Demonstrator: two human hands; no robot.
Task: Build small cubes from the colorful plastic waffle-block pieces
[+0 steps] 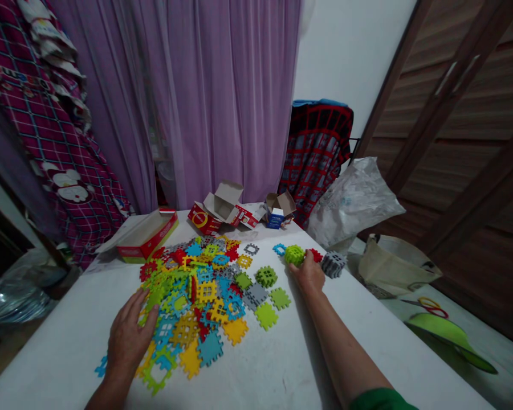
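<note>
Left hand (130,336) laid open, flat on tile pile (205,290), right hand (310,272) set against green cube (294,255) beyond pile on table (282,364) — grip indiscernible, red piece (316,254) half hidden behind hand, grey cube (333,263) just beside.

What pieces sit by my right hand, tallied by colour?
Green cube: 1
Grey cube: 1
Red piece, partly hidden: 1
Blue tile: 1
Total: 4
</note>
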